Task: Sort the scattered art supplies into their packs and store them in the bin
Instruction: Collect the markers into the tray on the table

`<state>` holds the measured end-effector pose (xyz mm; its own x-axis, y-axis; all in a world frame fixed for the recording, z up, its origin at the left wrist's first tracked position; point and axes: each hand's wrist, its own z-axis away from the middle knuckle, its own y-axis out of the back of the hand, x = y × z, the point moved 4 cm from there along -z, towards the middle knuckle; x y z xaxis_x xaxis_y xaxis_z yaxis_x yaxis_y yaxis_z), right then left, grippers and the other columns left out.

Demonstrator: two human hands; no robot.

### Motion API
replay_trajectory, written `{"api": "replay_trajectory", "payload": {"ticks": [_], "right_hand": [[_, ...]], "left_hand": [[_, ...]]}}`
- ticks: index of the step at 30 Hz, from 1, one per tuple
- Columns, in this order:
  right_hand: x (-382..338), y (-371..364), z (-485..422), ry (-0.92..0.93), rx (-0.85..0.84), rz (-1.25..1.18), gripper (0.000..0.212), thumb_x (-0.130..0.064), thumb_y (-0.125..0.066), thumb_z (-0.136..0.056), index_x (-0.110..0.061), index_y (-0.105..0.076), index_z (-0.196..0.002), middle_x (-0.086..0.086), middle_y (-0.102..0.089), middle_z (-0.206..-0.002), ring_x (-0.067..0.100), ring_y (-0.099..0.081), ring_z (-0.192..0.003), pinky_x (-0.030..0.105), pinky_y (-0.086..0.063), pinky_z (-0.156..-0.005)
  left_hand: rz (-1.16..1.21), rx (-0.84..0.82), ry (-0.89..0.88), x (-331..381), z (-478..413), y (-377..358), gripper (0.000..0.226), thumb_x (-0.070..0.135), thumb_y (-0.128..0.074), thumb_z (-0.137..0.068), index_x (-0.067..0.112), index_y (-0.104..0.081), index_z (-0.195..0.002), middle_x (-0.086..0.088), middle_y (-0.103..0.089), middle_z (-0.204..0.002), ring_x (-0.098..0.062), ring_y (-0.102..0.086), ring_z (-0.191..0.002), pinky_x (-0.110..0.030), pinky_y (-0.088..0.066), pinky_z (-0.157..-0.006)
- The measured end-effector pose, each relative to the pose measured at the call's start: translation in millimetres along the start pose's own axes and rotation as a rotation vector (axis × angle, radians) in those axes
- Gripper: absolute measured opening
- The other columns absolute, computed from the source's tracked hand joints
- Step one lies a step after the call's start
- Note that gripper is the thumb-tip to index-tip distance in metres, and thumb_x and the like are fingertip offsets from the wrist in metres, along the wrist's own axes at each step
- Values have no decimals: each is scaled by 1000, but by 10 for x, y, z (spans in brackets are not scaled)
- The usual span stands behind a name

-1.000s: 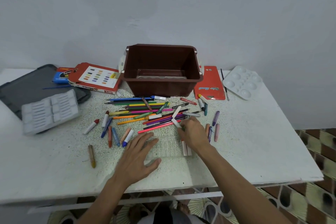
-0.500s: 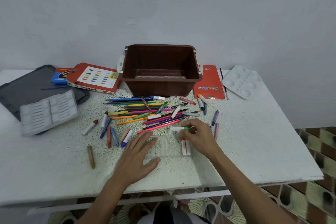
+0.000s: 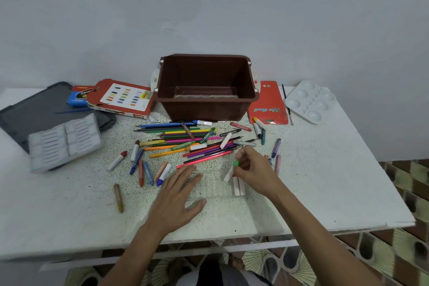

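A brown bin (image 3: 206,102) stands at the back middle of the white table (image 3: 325,181). In front of it lies a scatter of coloured pencils (image 3: 183,133) and crayons (image 3: 148,172). A clear plastic tray (image 3: 216,183) lies near the front edge with two white-wrapped crayons (image 3: 239,188) in its right end. My left hand (image 3: 178,197) rests flat on the tray's left side, fingers spread. My right hand (image 3: 253,169) pinches a green-tipped crayon (image 3: 232,169), tilted, just above the tray's right end.
A red crayon box (image 3: 123,100) and a blue pack (image 3: 77,97) lie at the back left beside a dark lid (image 3: 34,109) and a grey moulded insert (image 3: 65,141). A red pencil sleeve (image 3: 269,104), a thin brush (image 3: 287,104) and a white palette (image 3: 311,100) sit right of the bin.
My right hand took the green-tipped crayon from the pile and drew it back over the tray, turning it from level to tilted. My left hand stayed on the tray.
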<state>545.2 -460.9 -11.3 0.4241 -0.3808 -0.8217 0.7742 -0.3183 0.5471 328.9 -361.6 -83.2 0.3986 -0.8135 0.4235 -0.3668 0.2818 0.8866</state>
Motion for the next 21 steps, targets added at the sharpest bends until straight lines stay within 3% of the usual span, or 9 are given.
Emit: {"api": "replay_trajectory", "payload": {"ticks": [5,11,16,21], "right_hand": [[-42,-6,-20,10,-66,132,18,-2,-62,-88,-19,-58,-90,0,-63,-85,15,-62,-80,31,-54,-75],[-91,-41,-20,9,-171,330,16,-2,-58,-89,-14,-54,-99,5,-64,-89,18,-62,-77,35,-54,-70],[-148,-160,1,127,-97,403,15,0,-55,-87,-10,-54,-99,9,-61,-86,24,-58,-74,37,-50,-66],[-55,-264,62,236,-44,475,14,-2,-56,-88,-7,-63,-99,7,-61,-87,21,-54,-75,30,-45,-65]], "left_hand": [[0,6,-2,2,1,8,63,61,-48,-93,29,-43,-146,9,-26,-159,-11,-15,-149,-43,-28,-115],[-4,1,-6,-6,-1,-8,64,61,-47,-93,28,-42,-147,8,-25,-160,-12,-15,-150,-44,-27,-116],[-26,-7,-5,-12,-3,-17,64,61,-48,-93,28,-41,-148,7,-24,-160,-13,-15,-150,-46,-29,-115],[-33,-14,7,-14,-6,-26,65,62,-44,-94,29,-39,-149,8,-22,-161,-13,-13,-150,-46,-28,-116]]}}
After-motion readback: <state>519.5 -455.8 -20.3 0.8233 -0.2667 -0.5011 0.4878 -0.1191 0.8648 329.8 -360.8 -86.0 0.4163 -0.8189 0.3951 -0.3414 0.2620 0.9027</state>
